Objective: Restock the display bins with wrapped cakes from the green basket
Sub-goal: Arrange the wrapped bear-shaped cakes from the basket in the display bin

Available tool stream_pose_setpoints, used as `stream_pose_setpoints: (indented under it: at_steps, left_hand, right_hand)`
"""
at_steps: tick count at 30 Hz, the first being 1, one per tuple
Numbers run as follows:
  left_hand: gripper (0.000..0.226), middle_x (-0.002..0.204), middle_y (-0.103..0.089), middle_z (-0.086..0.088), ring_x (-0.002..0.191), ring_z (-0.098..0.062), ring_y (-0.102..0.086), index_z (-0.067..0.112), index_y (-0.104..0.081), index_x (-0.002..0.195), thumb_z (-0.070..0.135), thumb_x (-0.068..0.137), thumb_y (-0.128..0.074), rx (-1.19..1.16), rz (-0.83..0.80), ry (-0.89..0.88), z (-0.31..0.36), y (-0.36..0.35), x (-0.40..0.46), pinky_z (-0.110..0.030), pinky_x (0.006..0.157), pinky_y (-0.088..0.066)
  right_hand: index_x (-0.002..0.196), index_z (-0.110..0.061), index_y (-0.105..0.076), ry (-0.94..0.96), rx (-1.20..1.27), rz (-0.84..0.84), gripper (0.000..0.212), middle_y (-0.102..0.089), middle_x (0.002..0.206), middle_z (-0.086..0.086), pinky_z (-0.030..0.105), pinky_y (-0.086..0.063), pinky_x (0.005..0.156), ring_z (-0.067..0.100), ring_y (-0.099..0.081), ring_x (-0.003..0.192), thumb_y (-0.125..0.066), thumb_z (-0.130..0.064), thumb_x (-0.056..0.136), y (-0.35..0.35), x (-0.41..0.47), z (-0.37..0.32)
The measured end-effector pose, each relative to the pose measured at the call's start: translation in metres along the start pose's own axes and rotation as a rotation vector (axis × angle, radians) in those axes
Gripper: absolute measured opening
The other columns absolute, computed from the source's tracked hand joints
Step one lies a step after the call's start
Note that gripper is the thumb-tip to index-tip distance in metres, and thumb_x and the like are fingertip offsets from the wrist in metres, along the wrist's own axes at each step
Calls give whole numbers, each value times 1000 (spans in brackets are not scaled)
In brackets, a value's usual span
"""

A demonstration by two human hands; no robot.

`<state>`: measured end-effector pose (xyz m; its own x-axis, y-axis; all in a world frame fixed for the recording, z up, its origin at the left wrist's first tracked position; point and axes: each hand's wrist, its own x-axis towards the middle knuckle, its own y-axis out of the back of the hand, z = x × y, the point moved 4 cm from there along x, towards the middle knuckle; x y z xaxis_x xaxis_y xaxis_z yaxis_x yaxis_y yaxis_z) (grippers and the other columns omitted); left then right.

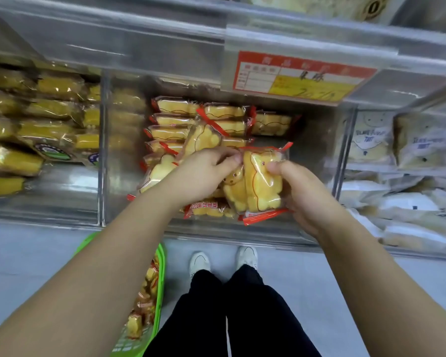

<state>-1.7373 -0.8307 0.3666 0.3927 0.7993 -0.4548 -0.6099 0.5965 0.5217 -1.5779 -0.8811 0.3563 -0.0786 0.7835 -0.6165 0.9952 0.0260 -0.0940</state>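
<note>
Near our feet, the green basket (pixel 161 284) on the floor holds more cakes. Above it, our right hand (pixel 301 191) curls round an upright wrapped cake (pixel 262 181); our left hand (pixel 204 173) pinches its top edge, over the middle bin (pixel 242 234), half stocked.

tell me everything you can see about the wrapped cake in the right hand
The wrapped cake is a pale yellow, bear-shaped sponge sealed in a clear, glossy plastic wrapper with red crimped ends at top and bottom; the bottom strip carries print too blurred to read. It stands nearly upright, on end, over the front of the middle bin. The right hand grips its right edge, thumb across the front, while the left hand pinches near its top left corner. A second bear cake presses against its left side.
</note>
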Motion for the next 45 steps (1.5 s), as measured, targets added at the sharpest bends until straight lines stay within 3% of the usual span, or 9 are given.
stream_pose_setpoints:
  at_steps: [3,6,12,20,27,33,38,41,45]
  left_hand:
    - [32,98,-68,-1,87,-11,-59,27,-60,114,44,94,-41,-10,101,-2,-7,6,0,-30,90,-41]
    - [34,70,-57,5,62,-3,-50,20,-59,112,43,95,-41,117,315,-11,-13,17,-3,-25,61,-37]
    - [34,69,-47,12,64,-2,-43,15,-55,119,37,97,-41,79,428,33,-29,20,-7,-18,54,-32]
    - [30,74,-50,17,71,-3,-51,19,-54,117,36,97,-40,2,419,15,-34,18,-9,-21,61,-43]
    - [24,81,-56,17,80,-3,-54,21,-55,114,33,97,-42,-68,379,-21,-34,16,-13,-17,70,-44]
    - [21,87,-61,12,81,1,-55,23,-55,113,30,97,-43,-104,363,-13,-31,16,-13,-13,68,-45]
    - [18,92,-63,7,86,-5,-57,27,-53,111,31,97,-43,-208,360,-11,-24,14,-13,-12,68,-46]
    - [14,97,-65,7,93,-10,-60,33,-52,108,29,97,-44,-285,279,-26,-16,11,-13,-28,83,-51]
    - [23,95,-63,17,84,-2,-60,35,-56,108,19,94,-50,-191,399,-94,-11,16,-18,-16,72,-50]
  right_hand:
    - [91,-19,-68,20,-11,90,18,-75,89,2,32,-56,73,18,-70,84,-58,-30,83,1,2,-9]
    - [112,-20,-59,114,-355,308,30,-69,107,2,42,-51,89,22,-65,98,-56,-38,88,11,10,-30]
    - [124,-6,-48,132,-1299,544,37,-51,126,20,38,-39,92,37,-46,117,-51,-25,93,13,62,-61]
    - [119,-16,-58,246,-1832,478,35,-56,120,16,38,-32,94,35,-40,119,-59,-29,86,10,81,-46]
    - [127,-2,-41,416,-1587,571,39,-43,128,24,43,-43,74,39,-48,110,-41,3,88,-8,85,-57]
    - [118,-9,-54,319,-1350,483,35,-48,127,17,33,-40,90,33,-47,116,-48,2,86,3,78,-56]
    - [109,-27,-62,276,-733,180,22,-62,103,-10,19,-40,75,6,-56,92,-55,-34,90,-7,34,-58]
    - [122,-32,-55,251,-856,-45,42,-58,111,-15,15,-42,78,2,-55,97,-63,-43,81,-17,12,-50]
    - [120,-29,-59,309,-1171,182,41,-60,122,-3,25,-41,85,16,-54,106,-69,-32,80,-4,9,-59]
